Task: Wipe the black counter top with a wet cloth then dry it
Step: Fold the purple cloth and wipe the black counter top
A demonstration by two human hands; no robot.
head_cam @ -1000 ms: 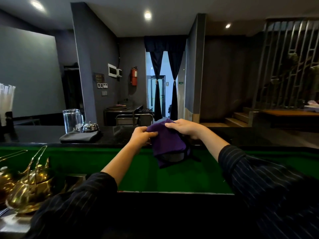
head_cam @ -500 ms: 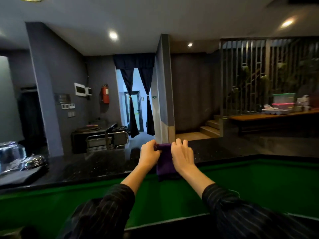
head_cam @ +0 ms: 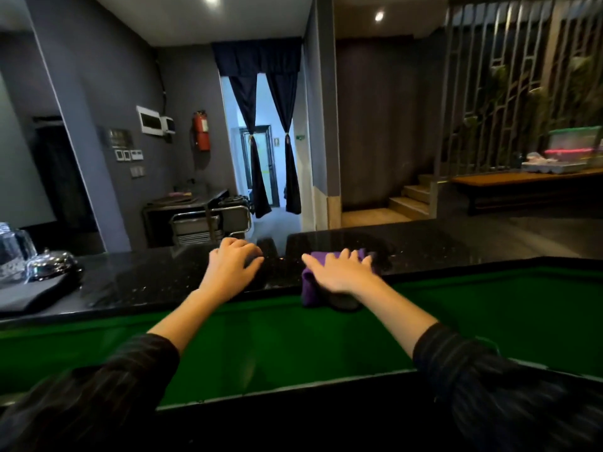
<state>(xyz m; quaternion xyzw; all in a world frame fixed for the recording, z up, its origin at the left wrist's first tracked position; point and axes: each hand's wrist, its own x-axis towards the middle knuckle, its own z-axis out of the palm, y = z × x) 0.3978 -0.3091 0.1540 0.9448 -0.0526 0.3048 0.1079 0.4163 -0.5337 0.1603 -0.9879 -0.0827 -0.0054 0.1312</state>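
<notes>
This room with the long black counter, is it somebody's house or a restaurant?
Probably a restaurant or cafe, not a house. The long black counter has a service bell and a glass jug on it, a serving trolley stands behind, and a fire extinguisher hangs on the wall.

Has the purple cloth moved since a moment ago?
Yes. The purple cloth went from held up in both hands down onto the black counter top, under the right hand.

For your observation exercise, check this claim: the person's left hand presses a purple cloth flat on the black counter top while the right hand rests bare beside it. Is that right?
Not quite: the hands are swapped. The head view shows the right hand pressing the purple cloth flat on the black counter top, at its near edge, while the left hand rests bare beside it.
</notes>
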